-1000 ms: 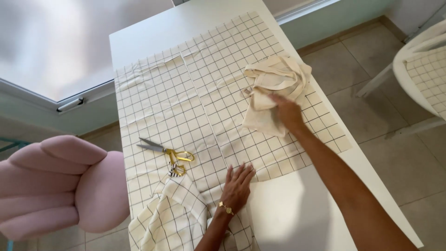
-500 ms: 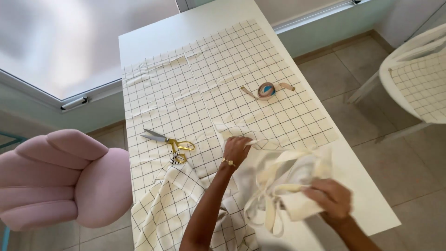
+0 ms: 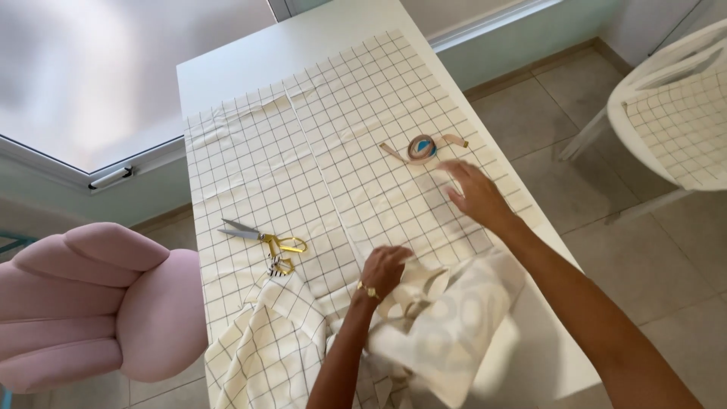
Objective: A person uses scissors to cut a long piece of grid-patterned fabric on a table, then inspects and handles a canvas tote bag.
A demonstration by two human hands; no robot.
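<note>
Checked cream fabric (image 3: pixel 333 167) lies spread over a white table (image 3: pixel 250 68). My left hand (image 3: pixel 385 270) is closed on the edge of a bundle of plain cream cloth (image 3: pixel 447 333) at the table's near side. My right hand (image 3: pixel 475 195) hovers above the fabric with fingers spread and empty, just below a rolled tape measure (image 3: pixel 422 147). Gold-handled scissors (image 3: pixel 265 239) lie on the fabric to the left of my left hand.
A pink shell-shaped chair (image 3: pixel 91 303) stands at the table's left. A white chair (image 3: pixel 674 113) with checked fabric on it is at the right, over a tiled floor. A window sill (image 3: pixel 113 178) runs behind the table.
My right hand has let go of the cream cloth bundle and moved up toward the tape measure. The bundle now rests near the table's front edge. The left hand stays on the cloth.
</note>
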